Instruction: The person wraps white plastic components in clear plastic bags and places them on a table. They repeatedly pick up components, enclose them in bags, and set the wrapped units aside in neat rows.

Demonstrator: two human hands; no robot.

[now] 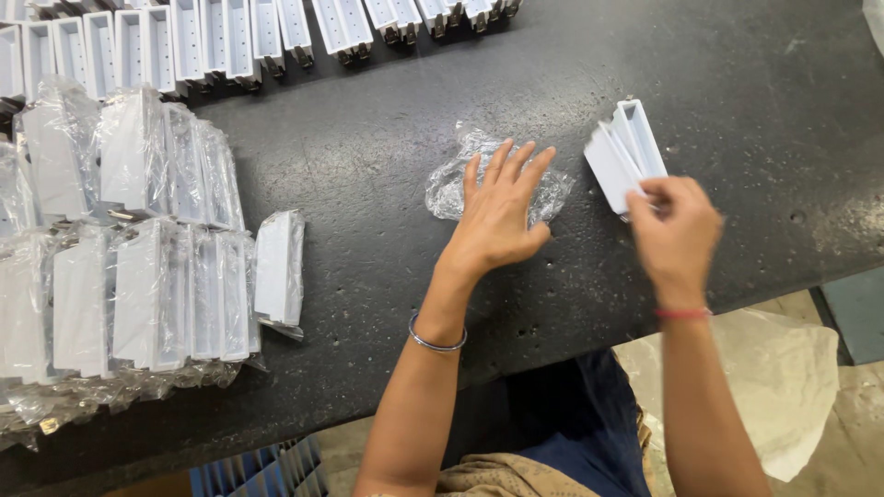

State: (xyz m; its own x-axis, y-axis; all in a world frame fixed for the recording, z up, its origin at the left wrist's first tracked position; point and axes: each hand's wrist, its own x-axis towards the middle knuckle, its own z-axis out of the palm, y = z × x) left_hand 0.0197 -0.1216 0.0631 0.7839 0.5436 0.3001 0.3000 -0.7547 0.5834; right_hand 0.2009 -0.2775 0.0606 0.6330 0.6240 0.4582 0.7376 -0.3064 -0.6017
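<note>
My left hand (497, 207) lies flat with fingers spread on a crumpled clear plastic bag (451, 179) on the black table (368, 147). My right hand (672, 225) grips the near end of a white rectangular plastic part (626, 152) and holds it tilted above the table, to the right of the bag. A metal bangle is on my left wrist and a red thread on my right wrist.
Several white parts wrapped in clear bags (138, 248) are stacked at the left, one wrapped part (279, 267) standing apart. A row of unwrapped white parts (230, 37) lines the far edge. A large plastic bag (773, 387) hangs below the table's near edge at right.
</note>
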